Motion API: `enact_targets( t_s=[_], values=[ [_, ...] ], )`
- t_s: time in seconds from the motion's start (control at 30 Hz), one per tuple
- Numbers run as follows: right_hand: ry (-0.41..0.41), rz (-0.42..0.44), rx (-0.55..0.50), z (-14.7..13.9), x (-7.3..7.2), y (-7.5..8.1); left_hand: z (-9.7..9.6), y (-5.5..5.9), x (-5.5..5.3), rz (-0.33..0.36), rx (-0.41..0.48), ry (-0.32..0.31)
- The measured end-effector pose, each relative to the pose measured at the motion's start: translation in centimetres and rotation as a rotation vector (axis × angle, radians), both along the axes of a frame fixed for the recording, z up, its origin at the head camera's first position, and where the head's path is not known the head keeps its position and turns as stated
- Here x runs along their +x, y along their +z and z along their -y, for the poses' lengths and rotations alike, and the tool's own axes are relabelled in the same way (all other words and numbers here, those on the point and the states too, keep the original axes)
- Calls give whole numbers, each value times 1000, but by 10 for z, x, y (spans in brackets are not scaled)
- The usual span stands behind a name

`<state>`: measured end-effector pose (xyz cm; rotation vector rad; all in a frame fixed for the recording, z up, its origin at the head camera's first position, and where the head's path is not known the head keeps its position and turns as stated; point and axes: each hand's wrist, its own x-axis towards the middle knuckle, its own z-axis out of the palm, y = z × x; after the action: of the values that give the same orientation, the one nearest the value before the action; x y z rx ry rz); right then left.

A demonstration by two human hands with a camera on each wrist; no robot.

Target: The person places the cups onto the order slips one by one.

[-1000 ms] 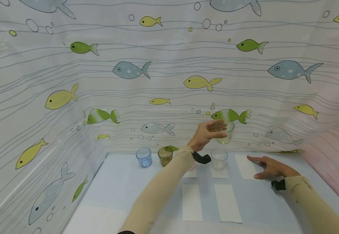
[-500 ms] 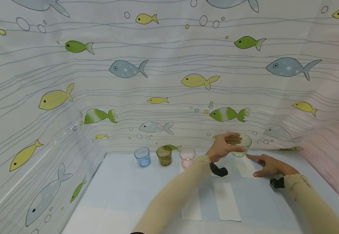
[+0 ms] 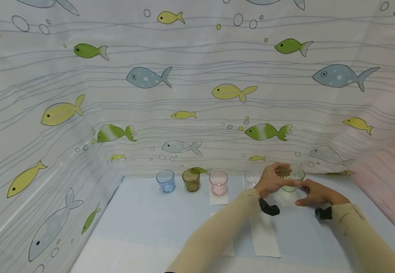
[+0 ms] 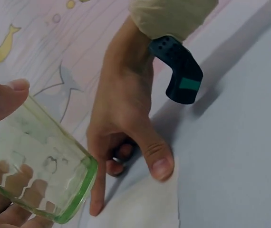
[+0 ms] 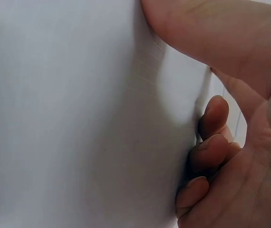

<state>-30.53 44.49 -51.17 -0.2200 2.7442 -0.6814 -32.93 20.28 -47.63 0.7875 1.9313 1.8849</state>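
My left hand (image 3: 274,179) holds a clear, green-tinted glass (image 3: 297,173) by its side, thumb on one side and fingers round the other. In the left wrist view the glass (image 4: 50,156) is tilted, its green base near the right index finger. A white paper strip (image 3: 288,199) lies below the glass. My right hand (image 3: 322,194) rests on that strip with index finger and thumb, the index finger straight. In the right wrist view, the right hand's other fingers (image 5: 211,151) are bent against the surface.
A blue glass (image 3: 165,181), a brown glass (image 3: 191,181) and a pink glass (image 3: 218,184) stand in a row at the back. A clear glass (image 3: 250,178) is partly hidden by my left hand. Another paper strip (image 3: 265,239) lies in front. A fish-print curtain (image 3: 197,94) surrounds the table.
My left hand has carried the green-tinted glass right and down, from above the clear glass to over the paper strip by the right hand. The right hand has stayed in place.
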Motion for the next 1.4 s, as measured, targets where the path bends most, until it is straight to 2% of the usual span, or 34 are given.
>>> enact_targets(
  t_s=[0.17,0.37,0.57,0.73,0.97,1.4],
  values=[
    [-7,-6,-18,-2,0,-2,-7,-14,5,43,-16,55],
    [1,-28,-54,-3,0,-2,-16,-28,9,49,-54,145],
    [-17,-28,-67,-1,2,-2,-21,-39,12,66,-89,153],
    [1,-33,-78,2,2,-2,-22,-43,10,50,-79,168],
    [18,-42,-78,2,1,0,-24,-45,7,67,-57,173],
    [8,-38,-78,-1,-2,-4,-28,-49,0,39,-140,201]
  ],
)
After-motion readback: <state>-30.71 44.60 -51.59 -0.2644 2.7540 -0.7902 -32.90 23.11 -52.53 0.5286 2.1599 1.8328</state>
